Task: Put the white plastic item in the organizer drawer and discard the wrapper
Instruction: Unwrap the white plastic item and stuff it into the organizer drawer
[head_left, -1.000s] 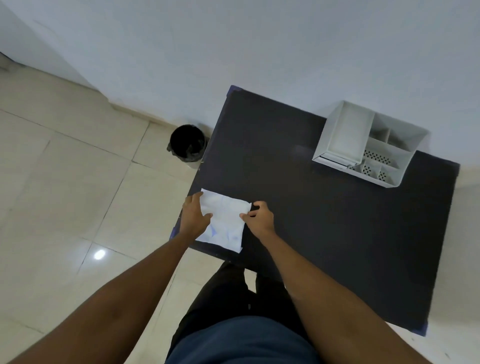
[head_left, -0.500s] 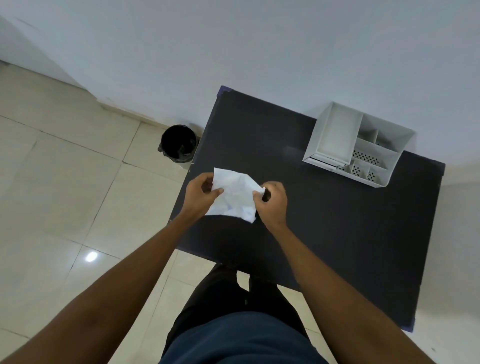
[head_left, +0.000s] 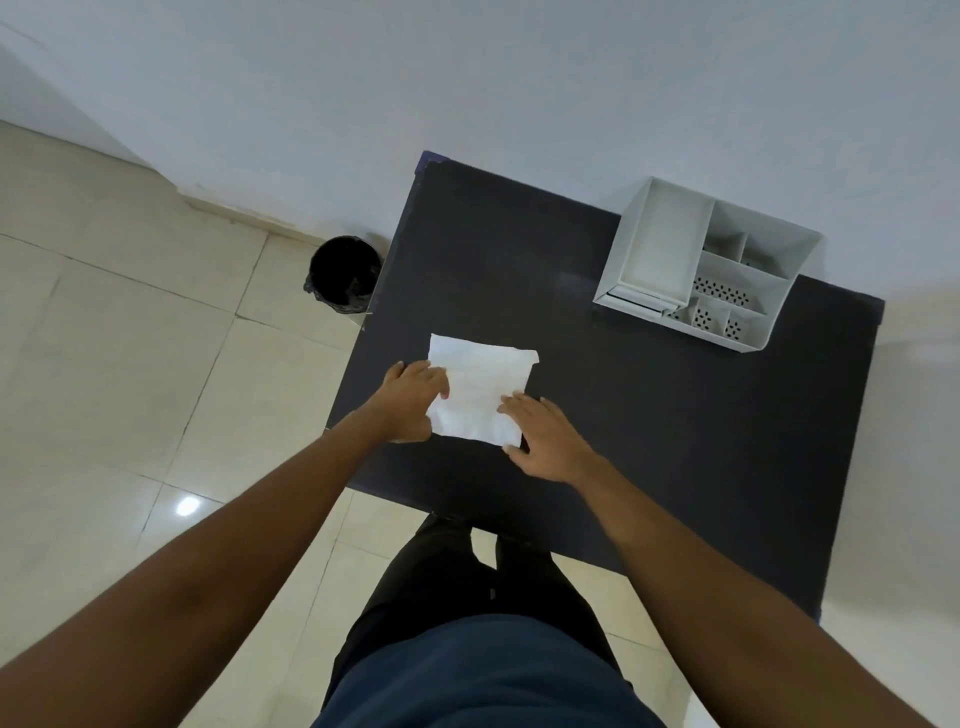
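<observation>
A flat white wrapper (head_left: 480, 387) lies on the black table (head_left: 649, 447) near its front left corner; whatever it holds is hidden inside. My left hand (head_left: 410, 400) grips the wrapper's left edge with curled fingers. The spread fingers of my right hand (head_left: 545, 436) rest flat on its lower right corner. The white plastic organizer (head_left: 789, 260) stands at the table's back right against the wall, with a wide tray section, small perforated compartments and a drawer front (head_left: 636, 304) low on its near side.
A black lined bin (head_left: 343, 273) stands on the tiled floor just left of the table's back left part. A pale wall runs behind the table. My legs are at the table's front edge.
The wrapper, held up crumpled between both hands half a second ago, now lies flat on the table again. My right hand has loosened to flat fingers.
</observation>
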